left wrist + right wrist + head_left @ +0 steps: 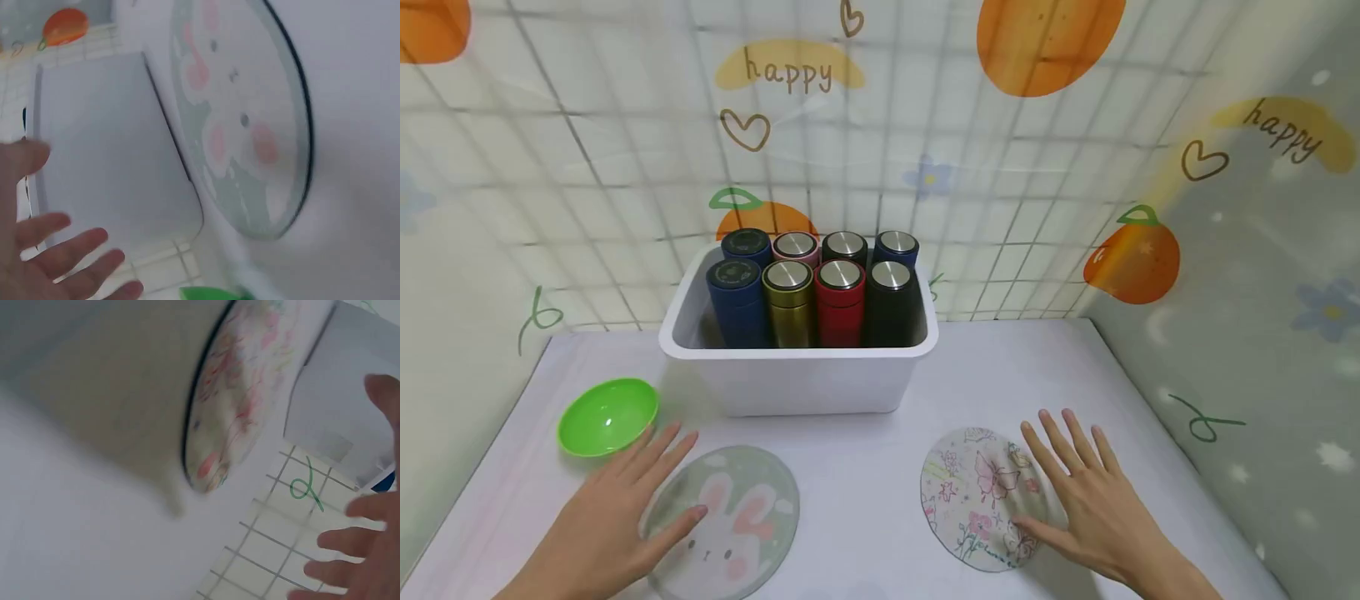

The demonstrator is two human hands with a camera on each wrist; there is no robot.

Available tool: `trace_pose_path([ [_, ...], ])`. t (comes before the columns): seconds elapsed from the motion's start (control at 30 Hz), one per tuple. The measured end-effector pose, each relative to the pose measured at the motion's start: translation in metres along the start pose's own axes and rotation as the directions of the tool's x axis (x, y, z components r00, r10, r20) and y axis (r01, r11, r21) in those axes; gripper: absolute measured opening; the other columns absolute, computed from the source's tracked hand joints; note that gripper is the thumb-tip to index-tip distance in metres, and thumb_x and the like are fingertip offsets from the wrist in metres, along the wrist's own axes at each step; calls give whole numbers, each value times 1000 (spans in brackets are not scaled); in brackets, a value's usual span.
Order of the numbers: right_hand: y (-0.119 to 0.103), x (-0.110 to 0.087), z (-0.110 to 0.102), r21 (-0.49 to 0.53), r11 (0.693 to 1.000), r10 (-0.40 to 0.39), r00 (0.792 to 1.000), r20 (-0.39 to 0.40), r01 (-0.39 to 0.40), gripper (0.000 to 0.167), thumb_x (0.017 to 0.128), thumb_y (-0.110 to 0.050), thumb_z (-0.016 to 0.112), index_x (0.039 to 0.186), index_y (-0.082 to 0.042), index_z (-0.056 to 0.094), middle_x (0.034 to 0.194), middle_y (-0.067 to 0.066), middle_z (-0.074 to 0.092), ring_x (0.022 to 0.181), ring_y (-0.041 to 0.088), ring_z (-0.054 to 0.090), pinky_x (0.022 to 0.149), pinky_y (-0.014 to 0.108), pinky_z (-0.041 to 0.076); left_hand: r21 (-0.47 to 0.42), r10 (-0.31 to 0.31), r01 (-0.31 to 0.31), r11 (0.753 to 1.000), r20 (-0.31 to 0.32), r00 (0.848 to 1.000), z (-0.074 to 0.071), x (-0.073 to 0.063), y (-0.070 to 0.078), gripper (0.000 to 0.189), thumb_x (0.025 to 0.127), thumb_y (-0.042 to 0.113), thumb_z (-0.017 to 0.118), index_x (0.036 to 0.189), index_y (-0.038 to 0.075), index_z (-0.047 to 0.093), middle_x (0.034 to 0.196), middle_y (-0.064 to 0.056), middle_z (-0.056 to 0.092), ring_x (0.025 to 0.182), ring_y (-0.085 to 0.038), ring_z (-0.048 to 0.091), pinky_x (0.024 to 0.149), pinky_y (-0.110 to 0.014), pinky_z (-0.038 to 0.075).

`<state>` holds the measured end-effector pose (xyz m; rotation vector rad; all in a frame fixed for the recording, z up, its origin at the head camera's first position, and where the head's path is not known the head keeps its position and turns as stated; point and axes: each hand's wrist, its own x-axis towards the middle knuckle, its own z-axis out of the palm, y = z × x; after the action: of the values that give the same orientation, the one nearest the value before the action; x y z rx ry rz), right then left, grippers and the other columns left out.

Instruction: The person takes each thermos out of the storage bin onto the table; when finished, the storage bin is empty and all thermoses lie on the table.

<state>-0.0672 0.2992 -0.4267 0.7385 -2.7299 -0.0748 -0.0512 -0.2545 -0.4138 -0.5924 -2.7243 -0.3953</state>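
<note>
My left hand (612, 515) hovers, fingers spread and holding nothing, over the left edge of a round rabbit-print mat (737, 500). Its fingertips are near a green bowl (608, 417). Over the right edge of a round mat with butterfly and flower drawings (977, 500), my right hand (1093, 508) is spread out with nothing in it. Behind the mats stands a white bin (805, 383) holding several upright thermos bottles, among them a red one (840, 312), a gold one (790, 312) and a blue one (739, 312). The left wrist view shows straight fingers (75, 250) before the bin.
A white tabletop (857, 492) lies under everything. Behind it hangs a grid-pattern curtain (1037, 183) with orange prints, and a grey printed cloth (1262, 350) borders the right side. The bin's rim (805, 354) rises well above the table.
</note>
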Motion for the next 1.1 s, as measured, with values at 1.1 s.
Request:
trace_pose_path([
  [1.1, -26, 70, -37, 642, 764, 243, 948, -204, -58, 92, 68, -14, 93, 149, -19, 49, 140, 0, 57, 118, 23, 61, 83, 30, 56, -513, -456, 330, 792, -140, 879, -34, 39, -23, 41, 95, 22, 71, 134, 18, 63, 113, -2, 70, 98, 7, 60, 70, -10, 49],
])
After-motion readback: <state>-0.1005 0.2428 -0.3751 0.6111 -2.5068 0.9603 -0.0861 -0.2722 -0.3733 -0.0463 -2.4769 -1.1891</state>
